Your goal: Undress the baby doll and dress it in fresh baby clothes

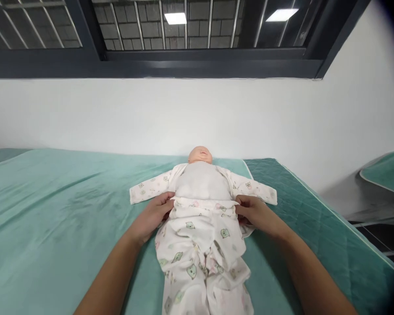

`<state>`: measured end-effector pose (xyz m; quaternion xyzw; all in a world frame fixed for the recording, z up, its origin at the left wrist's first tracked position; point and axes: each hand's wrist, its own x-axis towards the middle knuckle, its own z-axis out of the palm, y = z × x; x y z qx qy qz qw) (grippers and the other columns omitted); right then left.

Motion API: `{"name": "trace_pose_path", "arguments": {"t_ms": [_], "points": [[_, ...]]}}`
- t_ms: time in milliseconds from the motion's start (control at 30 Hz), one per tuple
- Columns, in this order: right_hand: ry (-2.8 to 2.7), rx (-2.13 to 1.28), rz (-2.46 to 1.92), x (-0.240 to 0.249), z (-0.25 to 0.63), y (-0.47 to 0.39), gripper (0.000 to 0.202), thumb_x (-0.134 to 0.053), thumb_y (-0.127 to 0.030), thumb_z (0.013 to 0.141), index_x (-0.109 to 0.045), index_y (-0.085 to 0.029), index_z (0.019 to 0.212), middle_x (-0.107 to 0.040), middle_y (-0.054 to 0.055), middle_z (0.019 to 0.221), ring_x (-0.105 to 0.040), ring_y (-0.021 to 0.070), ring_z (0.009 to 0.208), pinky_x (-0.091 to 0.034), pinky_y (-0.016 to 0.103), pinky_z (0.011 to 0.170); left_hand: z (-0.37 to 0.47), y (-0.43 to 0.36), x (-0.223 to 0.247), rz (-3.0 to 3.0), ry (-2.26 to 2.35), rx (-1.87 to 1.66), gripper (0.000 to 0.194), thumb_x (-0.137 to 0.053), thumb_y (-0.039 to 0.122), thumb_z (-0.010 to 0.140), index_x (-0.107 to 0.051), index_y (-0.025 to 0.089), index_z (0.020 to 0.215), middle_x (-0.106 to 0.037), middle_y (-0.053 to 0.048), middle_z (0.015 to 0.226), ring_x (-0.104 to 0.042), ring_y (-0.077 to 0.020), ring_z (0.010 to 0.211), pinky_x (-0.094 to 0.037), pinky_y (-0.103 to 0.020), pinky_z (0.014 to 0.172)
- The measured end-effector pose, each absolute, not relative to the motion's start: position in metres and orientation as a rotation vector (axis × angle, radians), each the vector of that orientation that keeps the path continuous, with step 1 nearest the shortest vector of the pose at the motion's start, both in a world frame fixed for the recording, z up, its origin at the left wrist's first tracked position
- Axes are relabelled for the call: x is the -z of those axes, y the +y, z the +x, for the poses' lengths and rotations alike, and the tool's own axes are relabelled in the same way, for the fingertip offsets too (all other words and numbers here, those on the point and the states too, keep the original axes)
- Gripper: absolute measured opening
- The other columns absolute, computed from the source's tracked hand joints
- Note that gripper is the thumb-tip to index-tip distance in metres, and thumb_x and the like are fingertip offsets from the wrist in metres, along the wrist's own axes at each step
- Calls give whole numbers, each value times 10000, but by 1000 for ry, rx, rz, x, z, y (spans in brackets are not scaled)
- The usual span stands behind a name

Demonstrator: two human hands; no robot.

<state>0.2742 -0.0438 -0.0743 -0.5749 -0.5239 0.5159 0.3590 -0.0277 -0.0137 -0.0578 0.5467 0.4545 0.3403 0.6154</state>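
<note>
A baby doll point(200, 155) lies on its back, its head toward the wall and its arms spread in long printed sleeves. Its torso shows a plain white front point(203, 181). White printed pants point(202, 236) cover its lower body up to the waist. My left hand point(156, 214) pinches the waistband at the left side, fingers closed on the cloth. At the right side of the waistband, my right hand point(254, 214) is closed on the cloth too. The fingertips of both hands are partly hidden by fabric.
A light green sheet point(68, 227) lies under the doll, with a darker quilted green mat point(315, 245) at the right. Behind stands a white wall point(151, 113) below a dark-framed barred window point(197, 65). Another green padded surface point(389, 170) juts in at the far right.
</note>
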Motion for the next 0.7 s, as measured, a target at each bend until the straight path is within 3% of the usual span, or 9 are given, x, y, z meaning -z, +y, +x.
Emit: {"name": "trace_pose_path", "arguments": {"t_ms": [167, 333, 433, 567, 700], "points": [[-1591, -1247, -1377, 69, 276, -49, 167, -626, -353, 783, -558, -203, 756, -530, -35, 692, -476, 111, 632, -355, 236, 568, -33, -14, 56, 1384, 1033, -691, 377, -636, 444, 840, -642, 206, 1132, -651, -39, 1047, -555, -195, 941, -432, -280, 787], [-1587, -1462, -1251, 59, 289, -58, 381, -688, -527, 783, -679, -182, 945, -653, 48, 883, -600, 191, 845, -468, 301, 729, -39, -12, 58, 1307, 903, -674, 395, -645, 369, 830, -628, 183, 1178, -651, -71, 1099, -584, -207, 970, -442, -305, 831], [-1539, -1566, -1158, 60, 293, -59, 406, -665, -530, 827, -681, -190, 1048, -665, 63, 990, -614, 185, 915, -472, 312, 810, -40, -10, 58, 1297, 841, -627, 389, -654, 262, 783, -630, 166, 1160, -665, -73, 1027, -600, -195, 915, -449, -293, 794], [-1596, -1510, -1142, 63, 289, -55, 329, -713, -447, 810, -676, -176, 993, -664, 51, 982, -602, 166, 895, -461, 289, 797, -39, -9, 56, 1380, 811, -589, 439, -684, 199, 714, -613, 170, 1146, -668, -52, 941, -598, -174, 847, -456, -262, 733], [-1600, -1458, -1194, 66, 284, -53, 258, -739, -390, 770, -649, -174, 877, -630, 8, 852, -565, 128, 764, -446, 248, 689, -38, -9, 56, 1425, 873, -564, 394, -670, 190, 713, -607, 190, 1102, -668, -20, 914, -597, -163, 805, -463, -259, 700]]}}
